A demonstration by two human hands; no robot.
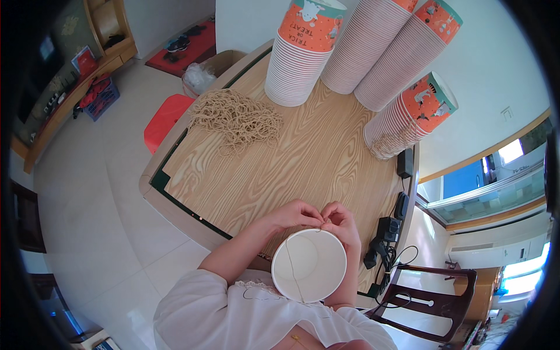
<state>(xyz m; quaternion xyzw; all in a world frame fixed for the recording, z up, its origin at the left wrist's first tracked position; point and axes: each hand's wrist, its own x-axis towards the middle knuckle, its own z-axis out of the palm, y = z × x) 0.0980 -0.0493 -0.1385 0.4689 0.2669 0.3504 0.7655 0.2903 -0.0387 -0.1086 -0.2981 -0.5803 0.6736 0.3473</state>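
Cup-and-cord work in progress on a wood-grain bench (233, 181). Upper centre-left: a heap of tan cord (236, 119) lies tangled, an ample supply apparently left to use. Upper centre: a tall stack of paper cups (297, 73) shows no cord on its visible side. Lower centre: the left hand (296, 214) is closed to a narrow pinch, seemingly on a thin strand at the far rim of a white cup (318, 268). This cup sits low in the frame, its mouth facing the viewer; a length of cord (293, 270) runs across the opening. The right hand (344, 224) meets the left at the same rim, its fingertips likewise pinched, apparently on the cord; whether a knot exists cannot be told. Upper right of centre: two leaning stacks (382, 52) also show no cord, and are judged untreated. Right: a shorter stack (408, 119) carries strands about its lower part, presumably the finished cups. By this reading, most remain to be done.
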